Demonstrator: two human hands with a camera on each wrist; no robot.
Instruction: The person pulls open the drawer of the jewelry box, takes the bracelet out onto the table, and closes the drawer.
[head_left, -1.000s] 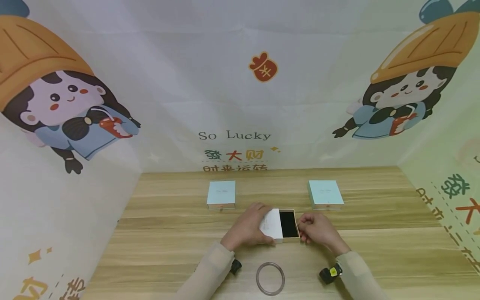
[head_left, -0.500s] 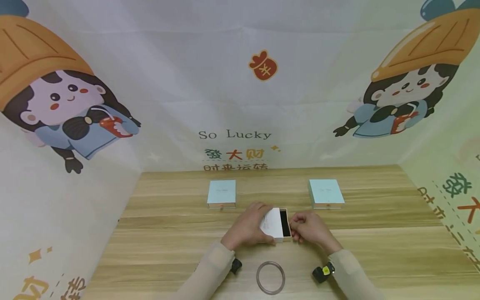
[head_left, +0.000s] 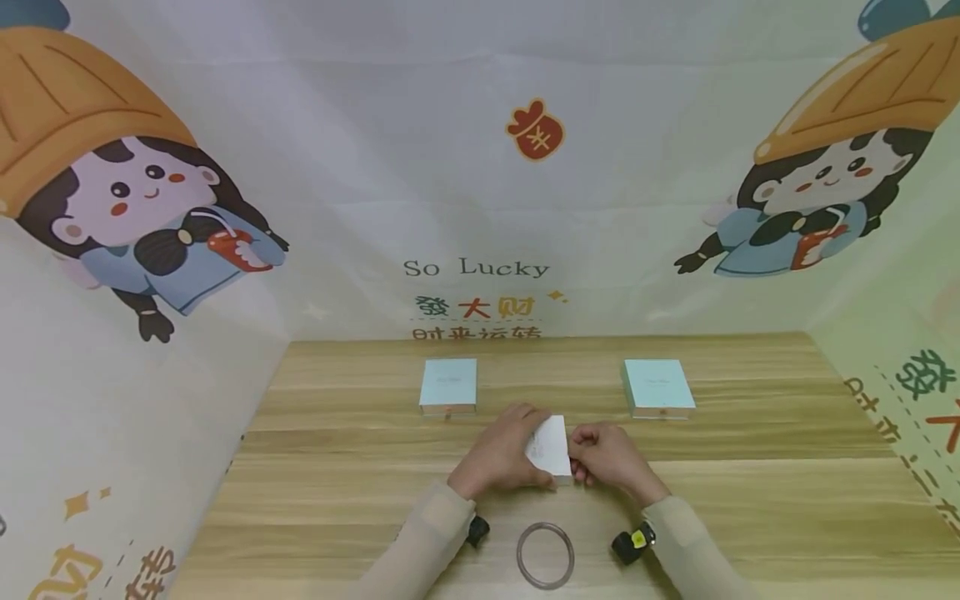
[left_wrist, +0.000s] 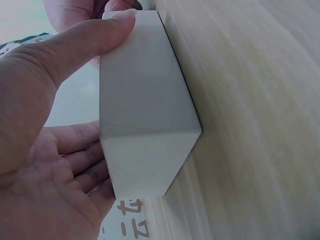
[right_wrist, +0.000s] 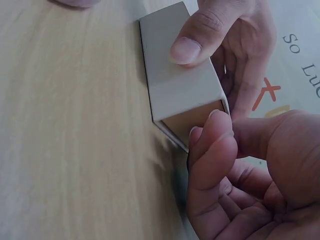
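Observation:
A white jewelry drawer box [head_left: 550, 448] sits on the wooden table, its drawer pushed in. My left hand [head_left: 504, 450] grips its sleeve from the left, with the thumb on the near side [left_wrist: 150, 80] and the other fingers on the far side. At the drawer's tan end [right_wrist: 192, 120], the curled fingers of my right hand [head_left: 609, 458] pinch close against it. The right fingertips hide whatever lies between them. Nearer the table's front lies a greyish-brown bangle [head_left: 520, 560], apart from both hands.
Two pale blue drawer boxes stand farther back: one box [head_left: 448, 383] at the left, the other box [head_left: 658, 385] at the right. Behind the table [head_left: 337, 433] rises a white printed cloth backdrop [head_left: 480, 175]. Each wrist carries a small black camera.
My right hand has moved left, pushing the drawer and its black lining into the white sleeve. My left hand keeps its grip. The bangle and blue boxes stay on the table.

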